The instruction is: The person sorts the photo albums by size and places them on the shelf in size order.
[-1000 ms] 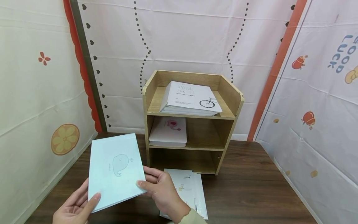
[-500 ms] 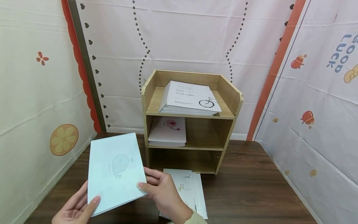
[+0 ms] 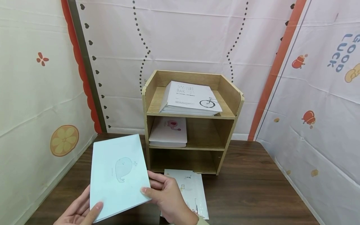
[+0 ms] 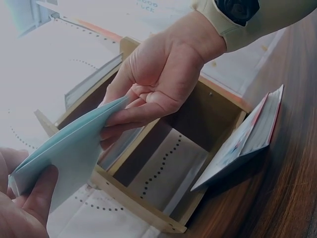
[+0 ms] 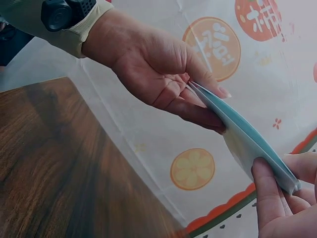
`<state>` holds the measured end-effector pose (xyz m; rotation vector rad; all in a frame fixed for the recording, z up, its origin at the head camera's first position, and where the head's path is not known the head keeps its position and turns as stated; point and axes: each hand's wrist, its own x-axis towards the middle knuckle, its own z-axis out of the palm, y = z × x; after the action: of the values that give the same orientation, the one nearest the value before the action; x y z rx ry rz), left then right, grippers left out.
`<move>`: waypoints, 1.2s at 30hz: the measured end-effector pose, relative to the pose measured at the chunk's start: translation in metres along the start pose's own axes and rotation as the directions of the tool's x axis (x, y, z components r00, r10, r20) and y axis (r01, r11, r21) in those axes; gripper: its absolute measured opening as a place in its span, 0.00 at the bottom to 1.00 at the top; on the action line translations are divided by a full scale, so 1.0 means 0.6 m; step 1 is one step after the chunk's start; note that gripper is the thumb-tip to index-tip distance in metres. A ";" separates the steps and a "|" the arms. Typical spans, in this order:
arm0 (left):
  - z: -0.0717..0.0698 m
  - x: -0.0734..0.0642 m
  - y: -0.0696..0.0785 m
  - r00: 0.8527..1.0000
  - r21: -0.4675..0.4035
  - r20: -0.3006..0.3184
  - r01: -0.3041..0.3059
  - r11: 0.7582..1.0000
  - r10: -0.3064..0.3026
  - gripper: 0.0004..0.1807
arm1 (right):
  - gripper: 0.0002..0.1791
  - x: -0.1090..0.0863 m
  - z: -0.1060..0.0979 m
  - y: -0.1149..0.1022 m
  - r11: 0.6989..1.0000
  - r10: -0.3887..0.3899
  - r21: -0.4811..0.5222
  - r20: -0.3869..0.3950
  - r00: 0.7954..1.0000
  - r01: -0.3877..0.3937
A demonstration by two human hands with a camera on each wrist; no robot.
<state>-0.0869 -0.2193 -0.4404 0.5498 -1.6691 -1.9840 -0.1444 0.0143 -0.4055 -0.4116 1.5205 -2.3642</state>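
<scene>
A thin light-blue notebook (image 3: 112,190) with a whale drawing on its cover is held tilted above the left part of the table. My left hand (image 3: 81,208) grips its lower left corner, thumb on the cover and fingers behind. At the right edge, my right hand (image 3: 171,197) pinches it between thumb and fingers. In the left wrist view the notebook (image 4: 74,144) appears nearly edge-on, slightly bowed between both hands. The right wrist view shows the notebook's pages (image 5: 242,129) close together. Below my right hand, a white book (image 3: 194,190) lies on the table, partly covered by that hand.
A three-tier wooden shelf (image 3: 229,132) stands behind the hands. On its top tier lies a thick stack of white books (image 3: 191,97); pink notebooks (image 3: 168,131) lie at the left of the middle tier. Printed cloth walls (image 3: 194,37) surround the dark wooden table (image 3: 247,193).
Both hands and the blue notebook have shifted slightly right and down in the head view. The grip on the notebook looks the same, and the shelf's contents have stayed put.
</scene>
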 end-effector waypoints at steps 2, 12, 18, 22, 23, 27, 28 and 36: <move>-0.001 -0.003 0.001 0.999 0.002 0.022 -0.025 1.000 0.025 0.38 | 0.29 -0.002 0.000 -0.002 1.000 0.008 -0.004 -0.008 1.000 -0.008; 0.001 -0.021 0.002 0.985 -0.028 0.096 -0.138 0.990 0.140 0.37 | 0.29 -0.016 -0.002 -0.006 1.000 0.018 0.013 -0.015 1.000 -0.018; 0.005 -0.027 -0.001 0.977 -0.028 0.091 -0.189 0.982 0.191 0.36 | 0.29 -0.023 -0.003 -0.010 1.000 0.014 0.022 -0.014 1.000 -0.013; 0.008 -0.029 -0.002 0.980 -0.011 0.070 -0.184 0.983 0.184 0.36 | 0.29 -0.027 -0.004 -0.011 1.000 0.008 0.027 -0.020 1.000 -0.008; 0.009 -0.030 -0.003 0.981 -0.005 0.068 -0.179 0.984 0.179 0.37 | 0.29 -0.028 -0.004 -0.011 1.000 0.008 0.028 -0.022 1.000 -0.007; 0.008 -0.031 -0.005 0.981 0.025 0.086 -0.179 0.983 0.177 0.38 | 0.30 -0.033 -0.005 -0.013 1.000 0.007 0.027 -0.020 1.000 -0.006; 0.007 -0.031 -0.005 0.979 0.030 0.095 -0.183 0.983 0.180 0.38 | 0.30 -0.035 -0.006 -0.014 1.000 0.006 0.025 -0.019 1.000 -0.006; -0.001 -0.037 -0.006 0.962 0.068 0.186 -0.217 0.974 0.201 0.38 | 0.31 -0.046 -0.011 -0.016 0.999 0.010 0.033 0.011 1.000 -0.010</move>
<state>-0.0693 -0.2058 -0.4442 0.2179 -1.8462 -1.8580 -0.1229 0.0347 -0.4012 -0.4081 1.4730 -2.3722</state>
